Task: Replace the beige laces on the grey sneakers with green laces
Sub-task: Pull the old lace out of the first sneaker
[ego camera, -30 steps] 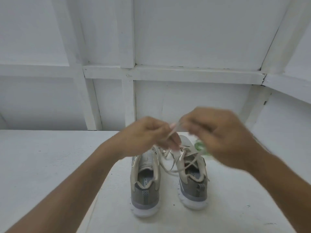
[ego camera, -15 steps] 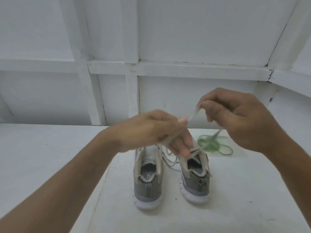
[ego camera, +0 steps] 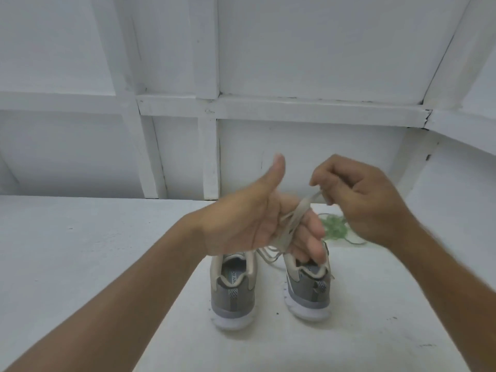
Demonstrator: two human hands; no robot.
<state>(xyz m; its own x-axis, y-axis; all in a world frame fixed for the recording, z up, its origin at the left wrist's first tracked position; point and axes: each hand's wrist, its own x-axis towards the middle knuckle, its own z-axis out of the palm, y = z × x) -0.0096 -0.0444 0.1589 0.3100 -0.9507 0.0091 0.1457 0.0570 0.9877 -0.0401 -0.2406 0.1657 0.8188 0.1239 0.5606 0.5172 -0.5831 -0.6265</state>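
Centrally on the white desk (ego camera: 80, 251), two grey sneakers (ego camera: 232, 294) stand side by side, heels nearest, toes pointing to the far edge. Just above them the left hand (ego camera: 257, 218) is spread, thumb up, with a beige lace (ego camera: 298, 213) draped across its fingers. The right hand (ego camera: 359, 200) pinches the lace's upper end. Green laces (ego camera: 335, 229) lie heaped behind the right sneaker (ego camera: 308, 291).

Lighting is even, diffuse and cool white throughout. The wall panels (ego camera: 308, 49) above the fingers (ego camera: 308, 234) and the counter (ego camera: 67, 251) read bright and flat. A faint, soft shadow lies beneath the sneakers (ego camera: 233, 296) below the fingers. Motion blur smears the right hand (ego camera: 362, 200) and the beige lace (ego camera: 300, 210). Beams (ego camera: 442, 57) right of the fingers bow toward the frame edges.
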